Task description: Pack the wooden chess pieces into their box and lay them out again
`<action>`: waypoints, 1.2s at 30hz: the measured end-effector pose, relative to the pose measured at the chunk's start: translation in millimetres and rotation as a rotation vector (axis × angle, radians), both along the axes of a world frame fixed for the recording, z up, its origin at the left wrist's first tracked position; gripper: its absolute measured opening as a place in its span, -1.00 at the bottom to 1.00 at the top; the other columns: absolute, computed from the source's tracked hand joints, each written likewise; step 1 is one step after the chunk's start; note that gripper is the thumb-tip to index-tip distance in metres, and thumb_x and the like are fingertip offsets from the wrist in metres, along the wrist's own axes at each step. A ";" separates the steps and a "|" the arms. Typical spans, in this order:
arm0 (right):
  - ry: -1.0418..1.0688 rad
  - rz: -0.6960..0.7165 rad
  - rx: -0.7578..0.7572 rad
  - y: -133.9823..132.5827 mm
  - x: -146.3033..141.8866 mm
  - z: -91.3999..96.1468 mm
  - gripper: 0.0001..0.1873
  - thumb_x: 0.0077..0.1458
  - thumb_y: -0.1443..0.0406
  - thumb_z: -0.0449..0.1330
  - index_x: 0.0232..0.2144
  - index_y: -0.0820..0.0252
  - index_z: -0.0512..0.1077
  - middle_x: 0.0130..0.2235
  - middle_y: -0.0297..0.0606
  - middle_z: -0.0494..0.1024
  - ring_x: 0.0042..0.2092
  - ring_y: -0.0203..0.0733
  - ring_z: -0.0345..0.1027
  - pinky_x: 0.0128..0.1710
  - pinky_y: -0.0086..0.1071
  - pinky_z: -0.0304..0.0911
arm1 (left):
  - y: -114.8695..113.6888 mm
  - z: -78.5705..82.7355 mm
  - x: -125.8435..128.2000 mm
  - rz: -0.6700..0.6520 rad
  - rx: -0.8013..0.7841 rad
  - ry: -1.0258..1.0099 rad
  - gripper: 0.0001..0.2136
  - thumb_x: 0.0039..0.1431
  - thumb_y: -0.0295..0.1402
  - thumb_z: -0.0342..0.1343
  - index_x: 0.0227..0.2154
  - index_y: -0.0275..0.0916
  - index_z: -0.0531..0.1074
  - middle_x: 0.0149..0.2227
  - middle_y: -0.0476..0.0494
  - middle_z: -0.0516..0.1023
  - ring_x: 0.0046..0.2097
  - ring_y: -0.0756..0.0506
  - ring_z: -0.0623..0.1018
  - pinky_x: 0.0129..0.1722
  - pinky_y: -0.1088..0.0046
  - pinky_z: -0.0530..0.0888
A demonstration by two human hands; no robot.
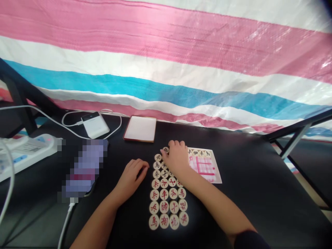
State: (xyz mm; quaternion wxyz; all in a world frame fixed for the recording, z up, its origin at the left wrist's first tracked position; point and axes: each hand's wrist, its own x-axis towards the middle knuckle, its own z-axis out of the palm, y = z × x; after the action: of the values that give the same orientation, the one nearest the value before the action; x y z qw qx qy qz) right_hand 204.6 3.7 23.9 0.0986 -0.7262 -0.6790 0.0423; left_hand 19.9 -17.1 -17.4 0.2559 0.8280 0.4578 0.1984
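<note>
Round wooden Chinese chess pieces [164, 194] with red characters lie in close rows on the black tabletop [233, 193]. My right hand [176, 157] rests over the top of the rows, its fingertips at a piece [166, 150] and its palm hiding several others. Whether it holds a piece is hidden. My left hand [131, 178] lies curled just left of the rows, its fingertips close to a piece [156, 174] without visibly holding anything. To the right of my right hand is a paper xiangqi board [204, 166] printed in pink, with several pieces along its far edge.
A white pad in a brown frame [140, 128] lies at the far edge of the table. To the left are a white power bank [94, 125], a pixelated object [85, 169] with a cable, and a white power strip [26, 155]. A striped tarp [166, 69] hangs behind.
</note>
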 end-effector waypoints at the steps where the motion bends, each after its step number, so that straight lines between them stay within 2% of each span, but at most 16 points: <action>1: -0.038 -0.021 -0.023 5.3 -7.0 -0.8 -0.69 0.03 0.17 0.06 -0.29 0.32 0.38 -0.27 -0.01 0.44 -0.19 0.05 0.19 -0.24 -0.18 0.06 | 0.1 -0.3 -0.3 -0.001 -0.001 -0.002 -0.86 0.21 -0.37 -0.13 -0.32 -0.21 0.32 -0.32 -0.08 0.43 -0.26 -0.09 0.37 -0.21 0.32 0.32; 6: -0.068 -0.035 -0.040 14.9 -11.0 5.4 -0.76 0.04 0.24 0.05 -0.33 0.32 0.38 -0.29 0.00 0.45 -0.19 0.05 0.20 -0.26 -0.18 0.05 | 0.3 -1.8 -1.4 -0.008 0.003 -0.007 -0.87 0.21 -0.37 -0.13 -0.32 -0.20 0.32 -0.32 -0.09 0.43 -0.27 -0.10 0.37 -0.22 0.32 0.32; 10: 0.028 -0.071 0.118 -0.7 16.0 23.3 -0.76 0.07 0.19 0.01 -0.37 0.23 0.40 -0.33 -0.13 0.47 -0.23 -0.04 0.20 -0.28 -0.25 0.03 | 0.2 -0.9 -1.1 -0.004 0.006 -0.012 -0.87 0.21 -0.37 -0.12 -0.33 -0.21 0.32 -0.32 -0.08 0.43 -0.28 -0.09 0.37 -0.22 0.33 0.32; 12: 0.091 -0.075 0.216 -14.2 35.9 25.0 -0.76 0.05 0.17 0.03 -0.38 0.19 0.41 -0.35 -0.19 0.47 -0.28 -0.10 0.20 -0.27 -0.28 0.03 | 0.2 0.4 -0.7 0.003 0.017 -0.016 -0.86 0.20 -0.36 -0.13 -0.34 -0.21 0.33 -0.33 -0.08 0.43 -0.28 -0.09 0.37 -0.22 0.33 0.32; 16: 0.128 -0.149 0.283 -38.9 68.8 2.9 -0.75 0.02 0.15 0.06 -0.43 0.18 0.42 -0.38 -0.21 0.48 -0.30 -0.12 0.23 -0.24 -0.26 0.05 | 0.3 1.3 0.5 0.007 0.026 -0.004 -0.84 0.20 -0.35 -0.14 -0.34 -0.22 0.34 -0.34 -0.08 0.43 -0.29 -0.09 0.37 -0.23 0.33 0.31; 21: 0.245 -0.172 0.288 -52.8 81.6 -27.4 -0.71 0.03 0.11 0.05 -0.37 0.21 0.41 -0.35 -0.17 0.51 -0.27 -0.10 0.30 -0.18 -0.22 0.09 | 0.8 -0.8 1.3 0.012 0.020 -0.002 -0.84 0.20 -0.33 -0.13 -0.34 -0.21 0.34 -0.34 -0.08 0.44 -0.28 -0.09 0.38 -0.22 0.35 0.31; 30: 0.328 -0.087 0.256 -63.7 89.8 -35.1 -0.74 -0.01 0.27 0.09 -0.22 0.17 0.39 -0.18 -0.18 0.48 -0.15 -0.07 0.29 -0.11 -0.16 0.11 | 1.6 0.7 0.5 0.008 0.013 0.024 -0.83 0.21 -0.31 -0.14 -0.33 -0.22 0.34 -0.34 -0.08 0.43 -0.28 -0.08 0.38 -0.22 0.36 0.32; 36: 0.353 -0.135 0.240 -62.0 86.1 -36.3 -0.78 0.01 0.24 0.11 -0.27 0.19 0.39 -0.28 -0.21 0.49 -0.21 -0.10 0.28 -0.14 -0.20 0.13 | 1.8 -1.2 0.8 0.009 -0.002 0.045 -0.83 0.21 -0.30 -0.13 -0.32 -0.21 0.34 -0.31 -0.08 0.43 -0.26 -0.09 0.37 -0.21 0.35 0.31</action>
State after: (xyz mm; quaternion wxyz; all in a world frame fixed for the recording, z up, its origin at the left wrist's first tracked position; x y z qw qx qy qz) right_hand 290.7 -58.2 -12.4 0.3042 -0.7343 -0.6014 0.0812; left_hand 20.7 -15.3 -18.6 0.2454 0.8300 0.4672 0.1805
